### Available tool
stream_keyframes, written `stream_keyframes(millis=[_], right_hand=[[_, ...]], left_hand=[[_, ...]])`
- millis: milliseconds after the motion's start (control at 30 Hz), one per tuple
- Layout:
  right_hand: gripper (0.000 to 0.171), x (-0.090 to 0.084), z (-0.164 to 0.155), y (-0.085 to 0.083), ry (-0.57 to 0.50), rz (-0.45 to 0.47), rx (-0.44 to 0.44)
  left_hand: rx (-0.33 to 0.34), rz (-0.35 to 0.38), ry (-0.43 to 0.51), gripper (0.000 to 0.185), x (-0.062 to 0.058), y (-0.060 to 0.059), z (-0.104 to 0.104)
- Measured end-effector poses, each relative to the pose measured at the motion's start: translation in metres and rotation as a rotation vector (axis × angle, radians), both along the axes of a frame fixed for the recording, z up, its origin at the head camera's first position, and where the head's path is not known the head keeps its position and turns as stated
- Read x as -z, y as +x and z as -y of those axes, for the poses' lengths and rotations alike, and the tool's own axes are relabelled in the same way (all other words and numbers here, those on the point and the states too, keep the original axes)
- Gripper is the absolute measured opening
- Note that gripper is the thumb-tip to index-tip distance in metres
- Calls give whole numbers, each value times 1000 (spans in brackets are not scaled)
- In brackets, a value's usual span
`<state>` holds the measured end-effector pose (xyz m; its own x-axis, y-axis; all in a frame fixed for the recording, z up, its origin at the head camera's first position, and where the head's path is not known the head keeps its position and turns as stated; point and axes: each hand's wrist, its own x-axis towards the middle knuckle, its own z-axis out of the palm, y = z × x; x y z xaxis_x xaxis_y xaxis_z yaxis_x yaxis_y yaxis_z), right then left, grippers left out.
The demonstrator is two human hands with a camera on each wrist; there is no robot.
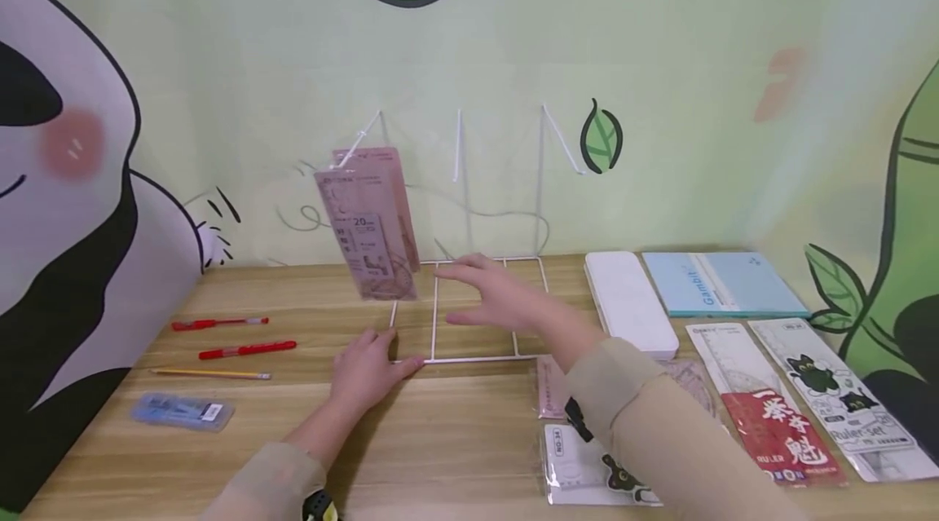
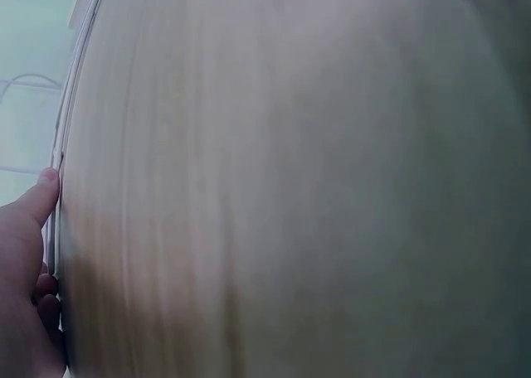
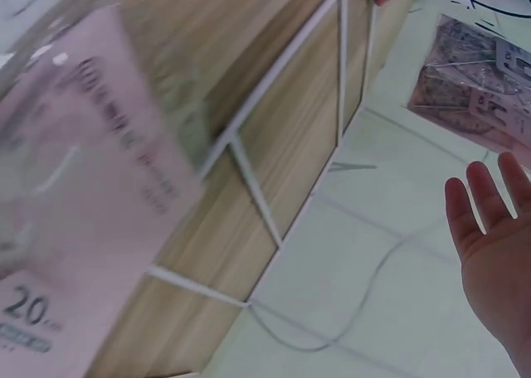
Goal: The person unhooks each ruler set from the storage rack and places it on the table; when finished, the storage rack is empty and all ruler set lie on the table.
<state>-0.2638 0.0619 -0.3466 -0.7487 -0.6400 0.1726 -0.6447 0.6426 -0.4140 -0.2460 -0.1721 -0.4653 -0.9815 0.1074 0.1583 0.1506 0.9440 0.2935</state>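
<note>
A white wire display rack [image 1: 477,359] stands on the table against the wall, three prongs slanting out near its top. My left hand [image 1: 363,370] holds the front left corner of its base, thumb along the front wire; in the left wrist view the thumb and curled fingers meet the wire. Over the middle of the base, my right hand [image 1: 502,297] hovers with fingers spread and nothing in it. Two pink ruler-set packets [image 1: 367,236] hang from the left prong, left of the right hand. The middle prong [image 1: 458,146] and right prong [image 1: 563,139] carry nothing.
Left lie two red pens [image 1: 248,350], a pencil [image 1: 213,374] and a blue plastic case [image 1: 182,411]. Right are a white box [image 1: 629,301], a blue booklet [image 1: 722,284] and ruler packets [image 1: 844,399]. More packets [image 1: 579,472] lie partly under the right forearm.
</note>
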Motion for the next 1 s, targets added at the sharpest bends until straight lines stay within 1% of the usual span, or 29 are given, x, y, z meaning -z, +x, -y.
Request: stream_keyframes(millis=[167, 333, 533, 633, 833, 933, 1000], right_hand=[[63, -11, 21, -3, -33, -8, 5], [62, -22, 40, -9, -83, -1, -11], [60, -32, 57, -12, -115, 41, -11], [59, -35, 65, -14, -121, 42, -10], [58, -32, 73, -19, -113, 29, 4], [56, -28, 69, -21, -149, 10, 20], [53, -26, 64, -22, -192, -2, 33]], left_hand=[[1, 1, -1, 77, 2, 1, 2], [-5, -3, 18, 77, 0, 0, 2], [-1, -1, 12, 76, -1, 0, 1], [0, -10, 11, 76, -1, 1, 2], [1, 0, -6, 75, -2, 2, 1], [5, -6, -8, 75, -1, 2, 0], [4, -16, -4, 74, -1, 1, 0]])
